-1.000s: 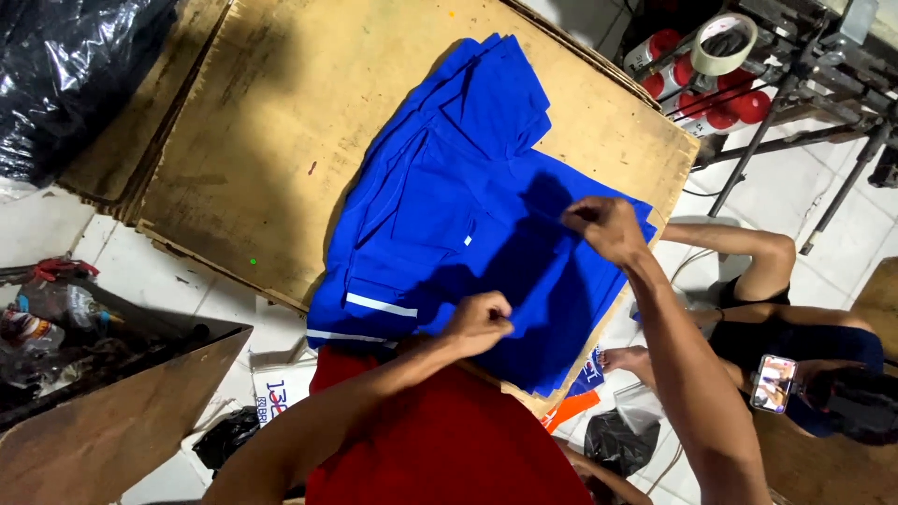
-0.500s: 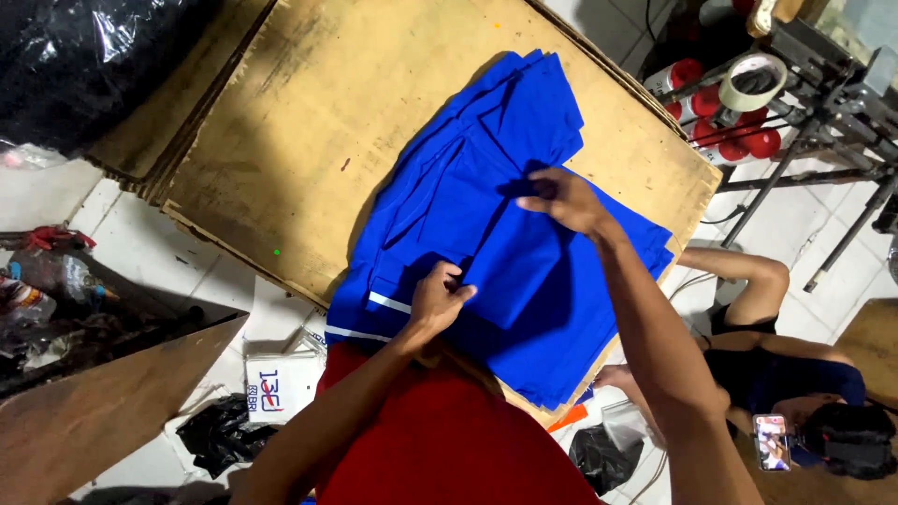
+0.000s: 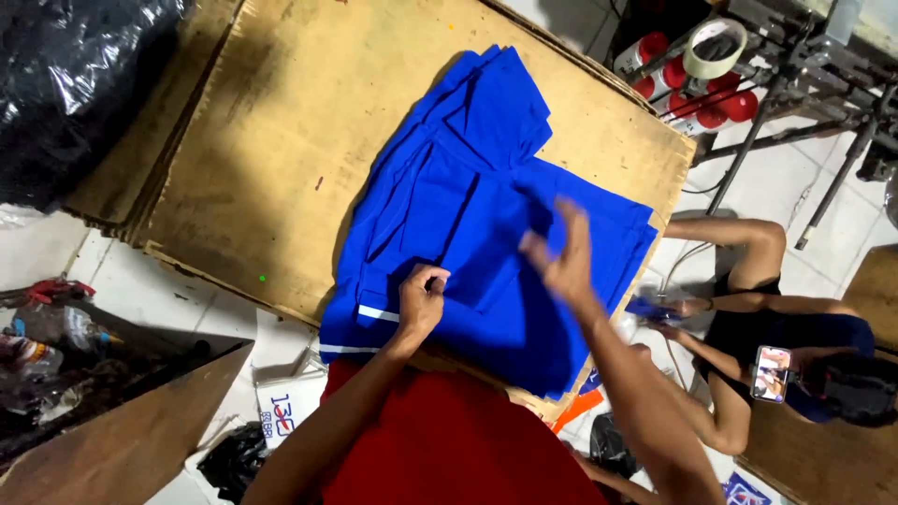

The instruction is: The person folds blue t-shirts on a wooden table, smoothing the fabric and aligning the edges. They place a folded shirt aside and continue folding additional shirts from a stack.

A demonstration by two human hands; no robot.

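Your left hand point(image 3: 421, 297) is pinching the near edge of the blue garment point(image 3: 468, 224), fingers closed on the cloth. Your right hand point(image 3: 561, 257) is above it, fingers spread, holding nothing, blurred. Garment lies on the cardboard-topped table point(image 3: 253, 159), partly folded: far end doubled over, near part looks unfolded. Tape roll point(image 3: 713, 47) beyond.

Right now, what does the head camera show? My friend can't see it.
Two bare hands work on a blue garment spread over a cardboard-covered table: the left hand pinches the cloth, the right hand hovers open above it.
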